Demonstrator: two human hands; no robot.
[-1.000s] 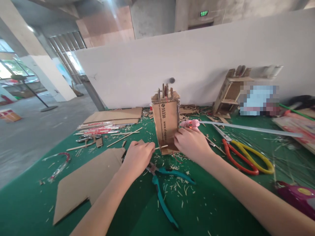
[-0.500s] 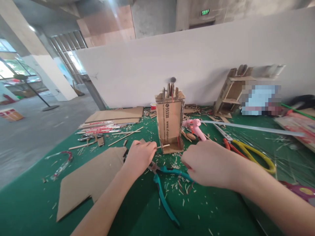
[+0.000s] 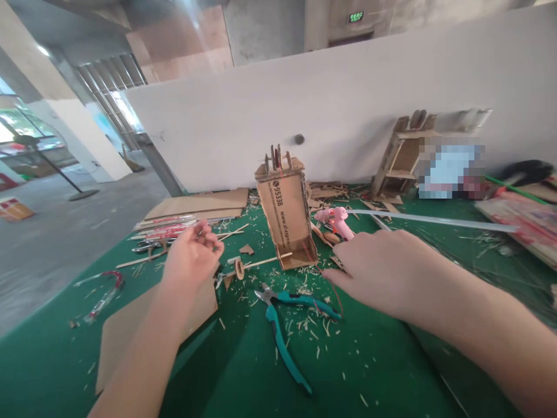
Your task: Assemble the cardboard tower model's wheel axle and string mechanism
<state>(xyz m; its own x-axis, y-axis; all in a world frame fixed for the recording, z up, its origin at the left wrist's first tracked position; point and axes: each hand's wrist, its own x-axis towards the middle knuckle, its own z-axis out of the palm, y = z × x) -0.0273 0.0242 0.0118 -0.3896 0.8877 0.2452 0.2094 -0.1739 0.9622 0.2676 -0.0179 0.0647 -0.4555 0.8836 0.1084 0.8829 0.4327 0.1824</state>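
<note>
A tall cardboard box [image 3: 287,215] printed with lettering stands leaning slightly left, with cardboard discs [image 3: 276,157] on its top. Through its lower end runs a thin wooden stick [image 3: 263,263], which carries a cardboard ring [image 3: 239,269] on the left. My left hand [image 3: 191,255] is raised beside that ring, empty, its fingers loosely curled and apart. A red string [image 3: 310,254] trails from the box onto the table past my right thumb tip. My right hand [image 3: 378,273] is right of the box, thumb and forefinger apart. Teal-handled cutting pliers [image 3: 282,337] lie spread in front.
Behind my right hand rests a pink glue gun [image 3: 342,220] with a long glue stick [image 3: 435,219]. Flat cardboard [image 3: 130,331] lies at left, and wrapped sticks [image 3: 163,226] lie farther back. A second cardboard structure [image 3: 398,157] stands against the white panel [image 3: 261,116]. Scraps litter the green table [image 3: 348,371].
My left hand has let go of the stick and moved left, exposing the ring. My right hand has opened and shifted slightly right. The box now leans left.
</note>
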